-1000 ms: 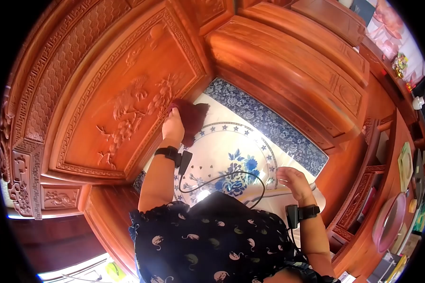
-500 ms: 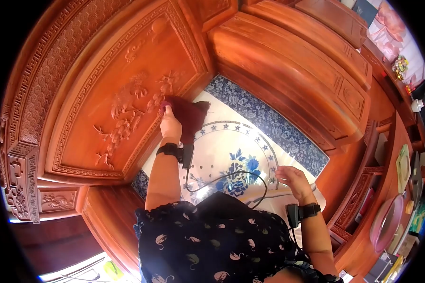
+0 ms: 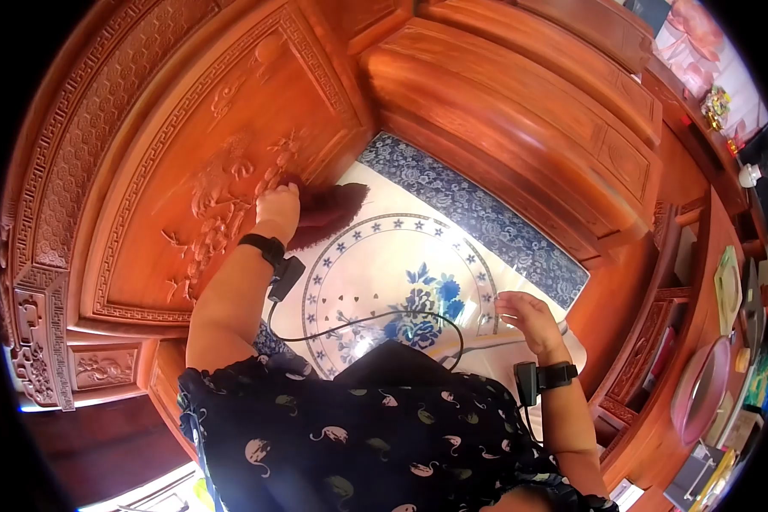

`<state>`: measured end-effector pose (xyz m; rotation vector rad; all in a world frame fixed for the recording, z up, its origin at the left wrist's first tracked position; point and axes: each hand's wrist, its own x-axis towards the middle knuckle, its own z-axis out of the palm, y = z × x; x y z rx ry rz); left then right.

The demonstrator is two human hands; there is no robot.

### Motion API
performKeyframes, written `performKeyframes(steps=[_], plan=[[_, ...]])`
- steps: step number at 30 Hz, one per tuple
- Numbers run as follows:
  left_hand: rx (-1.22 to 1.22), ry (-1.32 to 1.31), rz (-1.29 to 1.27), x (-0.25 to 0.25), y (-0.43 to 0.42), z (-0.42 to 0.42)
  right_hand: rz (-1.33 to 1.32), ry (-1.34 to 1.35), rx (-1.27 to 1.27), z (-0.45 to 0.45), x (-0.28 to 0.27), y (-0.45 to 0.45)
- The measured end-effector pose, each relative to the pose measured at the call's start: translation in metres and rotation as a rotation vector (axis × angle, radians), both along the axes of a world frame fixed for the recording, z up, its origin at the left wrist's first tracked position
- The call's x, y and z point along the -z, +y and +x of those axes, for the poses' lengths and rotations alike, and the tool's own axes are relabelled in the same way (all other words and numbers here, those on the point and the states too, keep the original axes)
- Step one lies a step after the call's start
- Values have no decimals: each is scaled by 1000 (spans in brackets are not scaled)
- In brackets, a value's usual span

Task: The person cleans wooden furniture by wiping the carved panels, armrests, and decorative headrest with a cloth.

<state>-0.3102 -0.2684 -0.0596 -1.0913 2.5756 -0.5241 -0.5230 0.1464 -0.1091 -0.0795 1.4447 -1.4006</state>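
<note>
My left hand [image 3: 278,210] is closed on a dark red cloth [image 3: 331,213] and presses against the carved wooden panel [image 3: 179,136]. The cloth's loose end hangs to the right of the hand, over the white cover. Birds and branches stand out in relief on the panel, next to my fingers. My right hand [image 3: 533,322] is held over the right side of the flower-patterned cover [image 3: 384,282], its fingers apart and holding nothing. Both wrists wear black straps with small boxes, and a black cable [image 3: 367,316] loops between them.
Tall wooden backs [image 3: 503,128] enclose the far side, with a blue patterned cushion strip [image 3: 486,222] along their foot. At the right, a wooden shelf carries a pink basin [image 3: 701,391], a green tray [image 3: 728,286] and other items. A flower ornament [image 3: 715,109] stands farther back.
My left hand has moved left and slightly down along the panel, taking the red cloth with it. My right hand has hardly moved. The view has shifted slightly.
</note>
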Motion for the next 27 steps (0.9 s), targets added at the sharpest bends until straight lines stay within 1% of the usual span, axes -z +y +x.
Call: performKeyframes(steps=[3,4,5,8,10,11,13,14,16,17,19,20,23,25,26,27], plan=[[-40,82,17,5,11,-1,30,-8,10,1,3,2],[-30,89,29,12,19,2,26,-7,7,2,4,2],[-21,113,41,32,21,10,33,-12,4,3,5,2],[-62,131,113,42,42,15,36,-6,-11,0,3,1],[-115,265,156,49,44,17,28,4,-24,-2,2,-1],[-117,266,155,50,41,18,26,9,-24,-4,3,-2],[-175,492,178,46,34,13,22,14,-24,-4,5,-5],[-175,493,178,44,30,9,22,6,-23,-4,7,-6],[-343,614,322,31,24,-4,23,-1,-23,-2,8,-8],[-342,616,323,35,20,-6,32,-6,-28,0,7,-9],[-311,744,295,42,15,-11,41,-6,-33,2,6,-11],[-310,747,296,45,14,-12,44,-6,-32,2,6,-11],[-382,814,338,53,16,-16,49,-3,-29,2,6,-9],[-306,944,247,64,13,-15,50,3,-29,0,5,-9],[-311,946,248,70,11,-15,56,4,-30,0,4,-9],[-377,956,276,67,14,-18,61,6,-33,0,3,-10]])
